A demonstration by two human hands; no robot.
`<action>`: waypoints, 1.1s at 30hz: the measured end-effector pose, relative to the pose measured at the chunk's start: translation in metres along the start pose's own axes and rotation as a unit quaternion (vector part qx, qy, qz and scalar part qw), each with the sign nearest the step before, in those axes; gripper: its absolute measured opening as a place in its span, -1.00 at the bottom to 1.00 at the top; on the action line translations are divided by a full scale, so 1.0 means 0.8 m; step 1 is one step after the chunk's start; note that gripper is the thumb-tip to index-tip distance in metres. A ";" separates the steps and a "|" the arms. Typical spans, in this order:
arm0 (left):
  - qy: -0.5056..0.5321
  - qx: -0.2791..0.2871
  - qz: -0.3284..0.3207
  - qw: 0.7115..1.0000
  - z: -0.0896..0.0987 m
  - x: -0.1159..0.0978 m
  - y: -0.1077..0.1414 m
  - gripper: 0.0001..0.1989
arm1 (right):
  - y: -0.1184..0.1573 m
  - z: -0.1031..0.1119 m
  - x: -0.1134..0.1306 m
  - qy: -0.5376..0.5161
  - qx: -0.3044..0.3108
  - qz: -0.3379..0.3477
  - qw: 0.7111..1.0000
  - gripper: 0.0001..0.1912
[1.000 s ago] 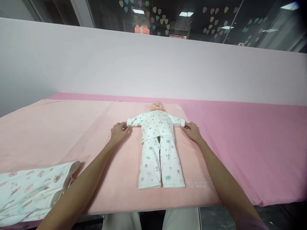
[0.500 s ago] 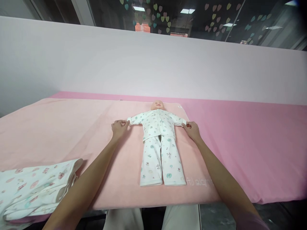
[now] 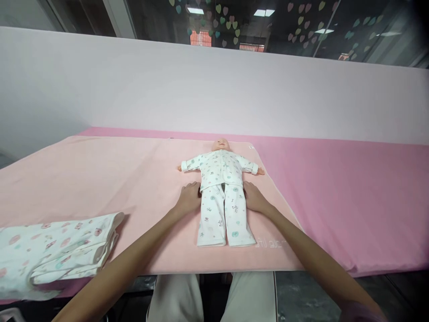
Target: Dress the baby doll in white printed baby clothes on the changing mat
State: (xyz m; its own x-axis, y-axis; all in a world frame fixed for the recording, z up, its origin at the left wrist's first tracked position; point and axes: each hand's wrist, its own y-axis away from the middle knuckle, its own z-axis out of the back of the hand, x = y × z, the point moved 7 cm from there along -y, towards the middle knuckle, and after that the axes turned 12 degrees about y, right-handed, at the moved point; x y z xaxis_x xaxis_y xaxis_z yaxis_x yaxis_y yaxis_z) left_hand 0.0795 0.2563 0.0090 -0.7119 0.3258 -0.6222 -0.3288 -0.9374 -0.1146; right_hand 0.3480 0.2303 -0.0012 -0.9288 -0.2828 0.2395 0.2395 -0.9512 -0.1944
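Leaving the white cloth cuffs (image 3: 184, 166), my curled hands (image 3: 190, 197) flank the pink, white-clothed doll's (image 3: 221, 172) waist, pinch unclear; work shifts downward.

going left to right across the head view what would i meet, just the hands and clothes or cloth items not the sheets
Folded printed cloth, left hand, white printed trousers, right hand.

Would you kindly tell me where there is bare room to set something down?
The flat peach cloth is bare beyond the folded white printed fabric; so is the pink cloth right of the peach, before the white wall. Crowded: the plastic-looking doll in white printed pyjamas, flanked by left hand and right hand.
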 end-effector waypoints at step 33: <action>0.179 -0.058 0.045 0.981 0.066 -0.010 -0.002 -0.76 | 0.011 0.070 0.018 -0.144 -0.081 -0.084 0.983 -0.67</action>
State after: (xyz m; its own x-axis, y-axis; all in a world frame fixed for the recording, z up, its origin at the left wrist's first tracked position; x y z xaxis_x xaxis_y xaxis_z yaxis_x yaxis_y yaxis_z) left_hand 0.0531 0.2613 0.0548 -0.4645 0.1971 -0.8634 -0.1869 -0.9748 -0.1220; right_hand 0.3528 0.2108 0.0533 -0.8276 -0.1694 0.5351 0.0205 -0.9618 -0.2728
